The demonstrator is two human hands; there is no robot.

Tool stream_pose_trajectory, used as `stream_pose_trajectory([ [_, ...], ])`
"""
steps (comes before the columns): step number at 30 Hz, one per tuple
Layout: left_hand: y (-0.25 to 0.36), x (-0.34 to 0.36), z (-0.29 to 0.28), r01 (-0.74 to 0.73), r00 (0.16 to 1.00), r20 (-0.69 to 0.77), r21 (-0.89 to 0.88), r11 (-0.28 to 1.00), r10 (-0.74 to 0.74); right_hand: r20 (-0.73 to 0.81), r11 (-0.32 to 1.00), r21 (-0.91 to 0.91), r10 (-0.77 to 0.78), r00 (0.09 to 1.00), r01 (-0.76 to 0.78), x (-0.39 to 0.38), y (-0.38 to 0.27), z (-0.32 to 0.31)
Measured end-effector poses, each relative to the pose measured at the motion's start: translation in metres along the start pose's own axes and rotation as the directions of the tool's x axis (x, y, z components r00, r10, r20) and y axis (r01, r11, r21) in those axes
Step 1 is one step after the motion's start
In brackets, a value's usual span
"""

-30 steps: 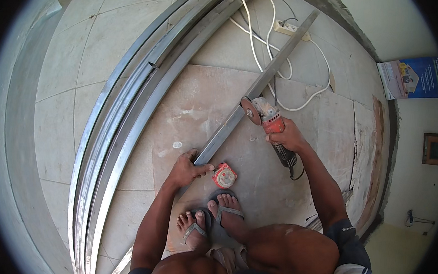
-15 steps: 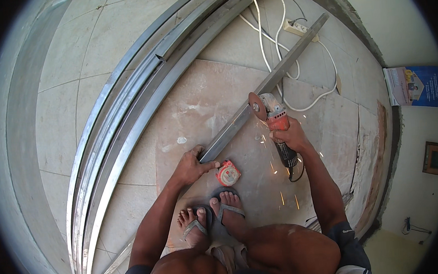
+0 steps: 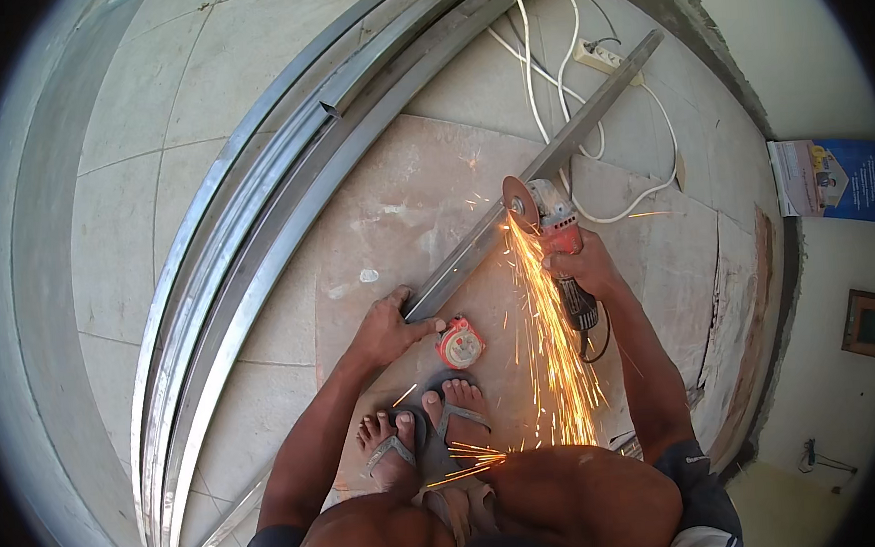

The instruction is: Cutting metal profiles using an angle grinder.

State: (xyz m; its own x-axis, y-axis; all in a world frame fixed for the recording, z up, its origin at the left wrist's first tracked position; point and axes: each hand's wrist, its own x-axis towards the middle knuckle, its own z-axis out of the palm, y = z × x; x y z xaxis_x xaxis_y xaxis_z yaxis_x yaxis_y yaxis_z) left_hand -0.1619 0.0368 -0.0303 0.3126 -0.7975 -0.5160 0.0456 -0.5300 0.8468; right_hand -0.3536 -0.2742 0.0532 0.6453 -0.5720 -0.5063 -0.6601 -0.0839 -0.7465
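Metal bar (image 3: 463, 259): lying aslant, seven o'clock to half past one.
Cutting disc (image 3: 513, 191): meeting it at two; keeping square should avoid binding.
Right hand (image 3: 585, 262): gripping the angle grinder (image 3: 559, 232); light pressure seems wise.
Left hand (image 3: 389, 332): clasping the bar toward seven o'clock.
Sparks (image 3: 552, 337): streaming toward half past five; the bare knee (image 3: 589, 490) needs clearing.

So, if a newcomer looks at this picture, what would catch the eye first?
Probably the stream of orange sparks, right of centre, pouring from the angle grinder in the right hand. Next, perhaps the long shiny metal bars across the left side, and the red tape measure beside the left hand.
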Motion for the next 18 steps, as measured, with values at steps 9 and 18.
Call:
stream_pose_trajectory([
  [9, -0.003, 0.002, -0.002, 0.049, 0.998, 0.038, -0.033, 0.998, -0.048, 0.018, 0.994, 0.107, 0.037, 0.999, -0.039, 0.002, 0.001, 0.006],
  [18, -0.011, -0.013, -0.001, -0.082, 0.995, -0.047, 0.065, 0.994, 0.085, 0.003, 0.977, 0.214, 0.002, 1.000, -0.003, -0.022, 0.002, -0.017],
])
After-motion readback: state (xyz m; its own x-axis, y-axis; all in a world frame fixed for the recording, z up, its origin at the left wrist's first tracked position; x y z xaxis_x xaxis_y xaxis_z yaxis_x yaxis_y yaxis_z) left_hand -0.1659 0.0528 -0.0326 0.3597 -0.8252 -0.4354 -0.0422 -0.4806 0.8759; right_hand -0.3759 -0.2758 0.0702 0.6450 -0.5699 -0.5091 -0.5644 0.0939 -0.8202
